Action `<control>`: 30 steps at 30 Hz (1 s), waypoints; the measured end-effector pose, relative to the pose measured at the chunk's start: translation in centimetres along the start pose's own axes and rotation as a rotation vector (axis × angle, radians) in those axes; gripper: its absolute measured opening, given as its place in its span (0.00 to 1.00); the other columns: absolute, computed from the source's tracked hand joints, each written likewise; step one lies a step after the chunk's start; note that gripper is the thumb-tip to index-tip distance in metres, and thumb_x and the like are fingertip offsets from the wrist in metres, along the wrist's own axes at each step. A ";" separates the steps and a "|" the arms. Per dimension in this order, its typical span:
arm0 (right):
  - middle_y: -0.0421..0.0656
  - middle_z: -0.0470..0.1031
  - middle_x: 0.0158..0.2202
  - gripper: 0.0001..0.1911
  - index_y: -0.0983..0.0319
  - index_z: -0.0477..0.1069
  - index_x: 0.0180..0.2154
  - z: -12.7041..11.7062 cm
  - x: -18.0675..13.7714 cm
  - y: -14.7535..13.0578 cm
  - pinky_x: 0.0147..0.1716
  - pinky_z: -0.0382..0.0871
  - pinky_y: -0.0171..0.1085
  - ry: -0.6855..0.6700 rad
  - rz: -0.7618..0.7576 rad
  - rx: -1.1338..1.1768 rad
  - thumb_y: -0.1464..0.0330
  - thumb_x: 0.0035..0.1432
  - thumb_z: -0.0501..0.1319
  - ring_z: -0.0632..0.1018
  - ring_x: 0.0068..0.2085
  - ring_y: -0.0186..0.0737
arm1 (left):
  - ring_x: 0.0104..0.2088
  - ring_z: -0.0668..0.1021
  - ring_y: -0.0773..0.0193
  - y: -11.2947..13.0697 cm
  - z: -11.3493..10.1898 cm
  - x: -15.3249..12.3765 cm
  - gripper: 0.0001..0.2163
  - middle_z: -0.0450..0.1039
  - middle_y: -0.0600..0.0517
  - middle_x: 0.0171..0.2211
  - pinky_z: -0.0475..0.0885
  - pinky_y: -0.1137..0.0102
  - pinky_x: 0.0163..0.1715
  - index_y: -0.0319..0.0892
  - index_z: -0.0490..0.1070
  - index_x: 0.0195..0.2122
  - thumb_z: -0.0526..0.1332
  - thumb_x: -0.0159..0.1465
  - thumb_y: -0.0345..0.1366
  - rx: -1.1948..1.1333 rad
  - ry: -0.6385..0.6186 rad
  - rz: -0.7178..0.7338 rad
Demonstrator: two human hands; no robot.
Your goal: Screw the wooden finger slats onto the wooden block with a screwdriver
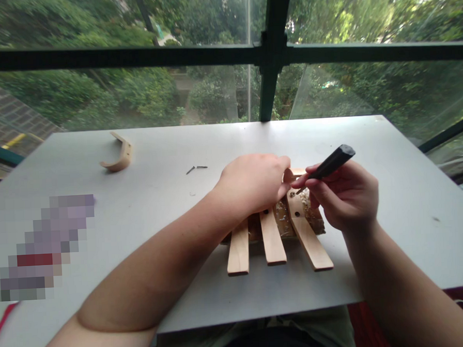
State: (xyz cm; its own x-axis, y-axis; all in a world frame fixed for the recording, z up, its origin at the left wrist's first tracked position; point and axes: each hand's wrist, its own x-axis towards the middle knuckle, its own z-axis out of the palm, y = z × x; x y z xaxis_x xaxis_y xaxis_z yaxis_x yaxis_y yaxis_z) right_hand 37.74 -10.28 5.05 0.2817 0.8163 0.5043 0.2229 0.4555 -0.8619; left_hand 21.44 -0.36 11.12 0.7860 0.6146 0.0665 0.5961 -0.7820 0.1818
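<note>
My left hand (253, 185) lies closed over the top of a small wooden assembly (276, 238) made of three light slats fanned towards me, pressing it onto the grey table (391, 186). My right hand (343, 193) grips a black-handled screwdriver (330, 163), its tip set against a screw in the rightmost slat (306, 231). Some rough brownish material shows beneath the slats. The far ends of the slats are hidden under my left hand.
A curved wooden piece (117, 153) lies at the table's far left. Two loose screws (195, 169) rest near the table's middle, behind my left hand. A blurred patch covers the near left. Dark window frames and greenery stand beyond the far edge.
</note>
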 end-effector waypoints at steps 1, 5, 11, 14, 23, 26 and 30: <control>0.45 0.84 0.36 0.08 0.59 0.79 0.43 0.0 0.0 0.0 0.24 0.78 0.35 -0.005 0.001 0.010 0.69 0.60 0.71 0.86 0.35 0.43 | 0.35 0.80 0.57 0.0 0.0 0.0 0.15 0.81 0.54 0.39 0.55 0.66 0.25 0.50 0.76 0.41 0.56 0.69 0.53 -0.001 -0.002 -0.002; 0.45 0.84 0.37 0.08 0.58 0.79 0.44 0.0 0.0 0.3 0.25 0.79 0.35 -0.022 0.017 0.019 0.69 0.61 0.70 0.86 0.37 0.44 | 0.36 0.80 0.57 0.1 -0.1 0.0 0.14 0.81 0.54 0.40 0.56 0.66 0.25 0.51 0.76 0.41 0.56 0.69 0.52 0.008 -0.008 -0.006; 0.44 0.84 0.36 0.09 0.59 0.79 0.44 0.0 0.0 0.4 0.22 0.75 0.34 -0.049 0.018 0.008 0.70 0.60 0.71 0.84 0.33 0.39 | 0.36 0.80 0.57 0.0 -0.1 0.0 0.10 0.81 0.55 0.40 0.57 0.66 0.24 0.51 0.75 0.42 0.59 0.66 0.48 0.008 -0.018 -0.009; 0.44 0.84 0.37 0.09 0.58 0.79 0.44 0.0 0.0 0.4 0.30 0.79 0.37 -0.054 0.013 0.010 0.71 0.61 0.70 0.85 0.36 0.41 | 0.35 0.80 0.57 0.0 0.0 0.1 0.10 0.81 0.55 0.39 0.57 0.66 0.24 0.51 0.75 0.42 0.59 0.66 0.48 0.010 -0.008 -0.004; 0.43 0.83 0.36 0.10 0.57 0.78 0.46 -0.1 -0.1 0.2 0.34 0.80 0.40 -0.100 -0.070 -0.066 0.71 0.63 0.67 0.84 0.36 0.42 | 0.34 0.80 0.57 0.2 -0.1 0.0 0.12 0.81 0.54 0.39 0.57 0.66 0.23 0.50 0.75 0.42 0.58 0.67 0.49 0.018 -0.009 -0.007; 0.43 0.83 0.36 0.10 0.58 0.78 0.47 -0.1 0.0 0.0 0.30 0.78 0.37 -0.114 -0.070 -0.069 0.72 0.64 0.65 0.84 0.34 0.40 | 0.34 0.80 0.58 0.1 0.0 0.0 0.12 0.81 0.55 0.39 0.56 0.66 0.24 0.50 0.76 0.41 0.58 0.68 0.49 0.008 -0.003 -0.005; 0.45 0.83 0.37 0.13 0.58 0.78 0.50 -0.6 0.0 -0.2 0.23 0.74 0.34 -0.189 -0.044 -0.103 0.73 0.65 0.63 0.83 0.32 0.38 | 0.34 0.80 0.58 0.0 0.1 0.0 0.10 0.81 0.55 0.38 0.56 0.67 0.24 0.51 0.76 0.40 0.58 0.67 0.48 0.001 0.013 -0.003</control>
State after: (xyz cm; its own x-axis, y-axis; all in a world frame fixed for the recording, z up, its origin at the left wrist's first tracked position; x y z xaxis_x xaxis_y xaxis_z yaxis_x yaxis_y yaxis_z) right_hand 38.27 -10.61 5.26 0.0919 0.8528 0.5141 0.3284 0.4614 -0.8242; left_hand 21.45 -0.42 11.04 0.7820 0.6182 0.0792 0.5986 -0.7803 0.1810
